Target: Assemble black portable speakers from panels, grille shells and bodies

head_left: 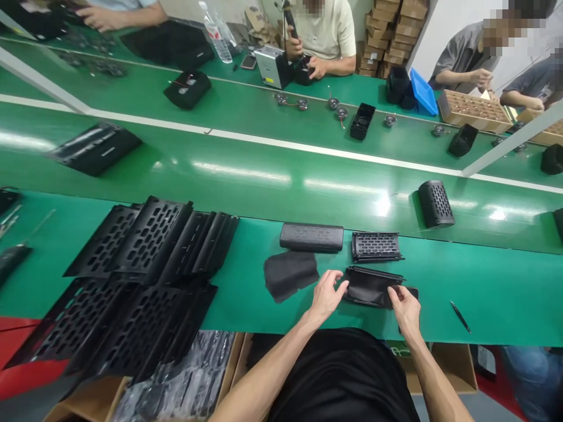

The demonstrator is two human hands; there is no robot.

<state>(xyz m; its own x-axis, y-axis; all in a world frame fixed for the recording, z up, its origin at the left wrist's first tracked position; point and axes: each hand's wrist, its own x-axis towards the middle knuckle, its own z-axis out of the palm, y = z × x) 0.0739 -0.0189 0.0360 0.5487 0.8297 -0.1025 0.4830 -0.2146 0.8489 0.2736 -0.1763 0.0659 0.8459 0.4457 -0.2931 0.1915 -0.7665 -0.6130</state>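
Observation:
A curved black speaker shell [373, 279] lies on the green bench with its hollow side up and a dark sheet of mesh cloth [369, 295] inside it. My left hand [328, 294] is at the shell's left end, thumb and forefinger apart. At the right end my right hand [405, 308] pinches the cloth between thumb and fingers. Behind the shell sits a second perforated shell [376, 247], and left of that a closed grille piece [312, 237]. A loose pile of black cloth [290, 274] lies just left of my left hand.
Stacks of perforated black panels [152, 240] cover the bench's left side. A black pen [460, 317] lies at right. Beyond, a green conveyor [264, 187] carries a perforated housing [435, 203] and a larger black housing [97, 147]. Co-workers sit across it. Cardboard boxes [453, 369] stand below.

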